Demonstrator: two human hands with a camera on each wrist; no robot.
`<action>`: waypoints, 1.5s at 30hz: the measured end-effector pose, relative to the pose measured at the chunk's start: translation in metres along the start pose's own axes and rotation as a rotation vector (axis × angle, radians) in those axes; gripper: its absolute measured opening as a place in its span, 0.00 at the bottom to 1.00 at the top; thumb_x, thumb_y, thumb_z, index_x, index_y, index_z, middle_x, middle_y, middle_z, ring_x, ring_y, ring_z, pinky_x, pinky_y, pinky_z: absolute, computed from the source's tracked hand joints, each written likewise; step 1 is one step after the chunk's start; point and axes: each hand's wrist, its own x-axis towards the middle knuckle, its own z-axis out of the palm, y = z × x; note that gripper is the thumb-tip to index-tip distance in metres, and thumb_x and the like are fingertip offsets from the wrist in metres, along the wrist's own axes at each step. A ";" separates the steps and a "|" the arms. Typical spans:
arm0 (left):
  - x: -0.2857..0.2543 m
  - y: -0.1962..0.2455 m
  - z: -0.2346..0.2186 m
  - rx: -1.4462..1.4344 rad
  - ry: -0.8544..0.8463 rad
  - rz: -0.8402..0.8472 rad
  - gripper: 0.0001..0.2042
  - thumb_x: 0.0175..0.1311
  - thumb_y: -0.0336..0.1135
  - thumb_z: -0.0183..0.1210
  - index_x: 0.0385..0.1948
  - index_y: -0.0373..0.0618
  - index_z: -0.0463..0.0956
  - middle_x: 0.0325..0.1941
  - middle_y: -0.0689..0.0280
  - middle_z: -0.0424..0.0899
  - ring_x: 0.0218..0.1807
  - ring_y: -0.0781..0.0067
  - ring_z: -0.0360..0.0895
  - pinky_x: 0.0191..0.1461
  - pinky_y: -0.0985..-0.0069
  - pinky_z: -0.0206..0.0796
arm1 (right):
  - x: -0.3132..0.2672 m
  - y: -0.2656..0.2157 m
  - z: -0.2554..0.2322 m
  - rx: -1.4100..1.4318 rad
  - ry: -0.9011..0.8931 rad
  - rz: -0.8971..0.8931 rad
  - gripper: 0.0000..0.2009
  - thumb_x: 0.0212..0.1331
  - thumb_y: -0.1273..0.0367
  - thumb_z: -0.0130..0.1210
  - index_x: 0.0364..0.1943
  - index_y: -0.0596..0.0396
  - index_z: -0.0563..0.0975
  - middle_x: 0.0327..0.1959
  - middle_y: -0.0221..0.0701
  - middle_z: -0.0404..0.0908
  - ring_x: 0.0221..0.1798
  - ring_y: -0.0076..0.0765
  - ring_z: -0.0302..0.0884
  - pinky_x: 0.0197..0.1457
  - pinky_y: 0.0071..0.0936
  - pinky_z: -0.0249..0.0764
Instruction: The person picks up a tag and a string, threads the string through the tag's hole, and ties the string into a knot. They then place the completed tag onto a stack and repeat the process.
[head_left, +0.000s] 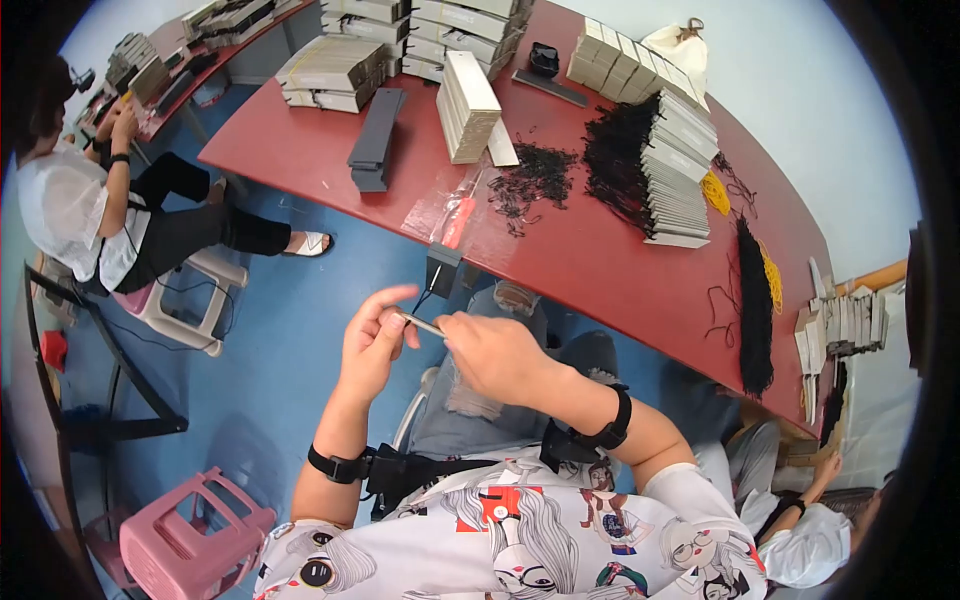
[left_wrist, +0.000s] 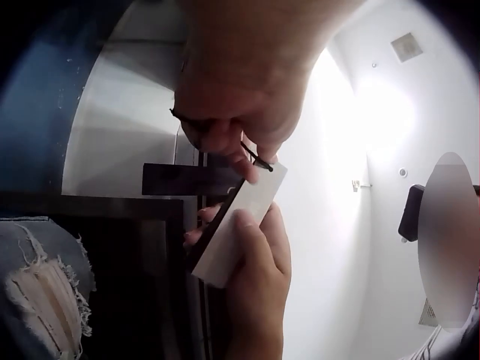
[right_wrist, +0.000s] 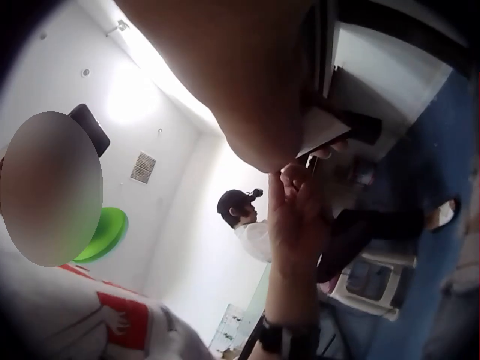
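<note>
Over my lap I hold a small white card tag [head_left: 422, 324] between both hands. My left hand [head_left: 372, 340] pinches a thin black cord [left_wrist: 259, 159] at the tag's far end, its index finger raised. My right hand [head_left: 485, 352] grips the tag's other end, thumb pressed on its face [left_wrist: 244, 217]. In the right wrist view the right hand [right_wrist: 247, 97] fills the top and the tag [right_wrist: 322, 127] peeks out under it, with the left hand [right_wrist: 296, 217] below. The cord's path through the tag is hidden by fingers.
A red table [head_left: 600, 260] ahead carries stacks of tags [head_left: 680, 170], piles of black cords [head_left: 620, 150] and a black box [head_left: 443, 268] at its near edge. One person sits at the left [head_left: 80, 210], another at the lower right [head_left: 800, 530]. A pink stool [head_left: 195, 540] stands on the blue floor.
</note>
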 end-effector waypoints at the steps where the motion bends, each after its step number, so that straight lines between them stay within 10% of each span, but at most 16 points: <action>1: -0.001 -0.003 -0.003 0.032 0.001 -0.002 0.13 0.66 0.35 0.50 0.47 0.40 0.70 0.22 0.68 0.76 0.18 0.89 0.60 0.19 0.89 0.46 | -0.002 -0.005 -0.003 0.039 -0.035 0.079 0.13 0.51 0.73 0.49 0.43 0.59 0.68 0.29 0.37 0.74 0.30 0.42 0.76 0.30 0.34 0.73; 10: 0.000 0.030 0.042 0.041 0.068 0.257 0.09 0.66 0.35 0.50 0.36 0.37 0.72 0.20 0.66 0.75 0.18 0.86 0.66 0.20 0.88 0.52 | -0.010 0.008 -0.048 1.048 0.213 0.573 0.14 0.64 0.61 0.48 0.36 0.59 0.76 0.34 0.30 0.79 0.36 0.20 0.74 0.41 0.21 0.71; 21: 0.005 0.052 0.103 0.149 -0.271 0.290 0.07 0.64 0.30 0.54 0.35 0.35 0.73 0.28 0.64 0.77 0.24 0.81 0.72 0.28 0.84 0.64 | -0.032 -0.009 -0.103 1.481 0.365 0.304 0.05 0.58 0.72 0.55 0.32 0.59 0.73 0.32 0.24 0.74 0.37 0.16 0.68 0.41 0.17 0.66; 27: 0.009 0.061 0.120 0.029 -0.335 0.019 0.07 0.63 0.29 0.54 0.38 0.36 0.69 0.25 0.64 0.76 0.23 0.82 0.71 0.25 0.85 0.64 | -0.056 0.007 -0.107 2.281 0.568 0.073 0.06 0.63 0.68 0.48 0.33 0.56 0.70 0.36 0.34 0.75 0.43 0.30 0.72 0.49 0.24 0.68; 34: 0.014 0.058 0.132 -0.320 -0.341 -0.089 0.07 0.64 0.27 0.50 0.41 0.35 0.71 0.32 0.61 0.78 0.29 0.76 0.76 0.31 0.80 0.73 | -0.077 0.016 -0.118 2.199 0.793 0.073 0.07 0.65 0.66 0.46 0.36 0.54 0.69 0.36 0.34 0.77 0.45 0.33 0.74 0.48 0.28 0.71; 37: 0.011 0.067 0.147 -0.078 -0.249 -0.014 0.12 0.64 0.26 0.48 0.47 0.33 0.71 0.36 0.58 0.79 0.31 0.76 0.76 0.31 0.80 0.72 | -0.080 0.018 -0.125 1.999 0.767 -0.018 0.07 0.65 0.68 0.45 0.40 0.57 0.70 0.38 0.36 0.77 0.44 0.34 0.76 0.43 0.25 0.75; 40: 0.010 0.079 0.159 0.111 -0.244 0.037 0.13 0.64 0.25 0.47 0.49 0.33 0.70 0.36 0.57 0.80 0.31 0.77 0.76 0.30 0.81 0.72 | -0.077 0.004 -0.141 1.652 0.719 0.270 0.09 0.63 0.73 0.47 0.44 0.60 0.73 0.40 0.37 0.77 0.38 0.29 0.79 0.33 0.18 0.77; 42: 0.007 0.090 0.162 0.131 -0.296 0.020 0.16 0.65 0.24 0.48 0.54 0.35 0.64 0.38 0.57 0.81 0.34 0.78 0.76 0.35 0.82 0.71 | -0.070 -0.008 -0.146 1.042 0.665 0.343 0.11 0.58 0.81 0.46 0.43 0.64 0.76 0.42 0.38 0.77 0.27 0.24 0.79 0.21 0.13 0.73; 45: 0.003 0.101 0.172 0.418 -0.241 0.036 0.17 0.62 0.22 0.51 0.52 0.40 0.60 0.35 0.61 0.82 0.32 0.79 0.77 0.34 0.83 0.70 | -0.063 -0.015 -0.153 1.020 0.562 0.384 0.11 0.52 0.83 0.53 0.40 0.62 0.78 0.41 0.36 0.77 0.27 0.23 0.80 0.23 0.13 0.75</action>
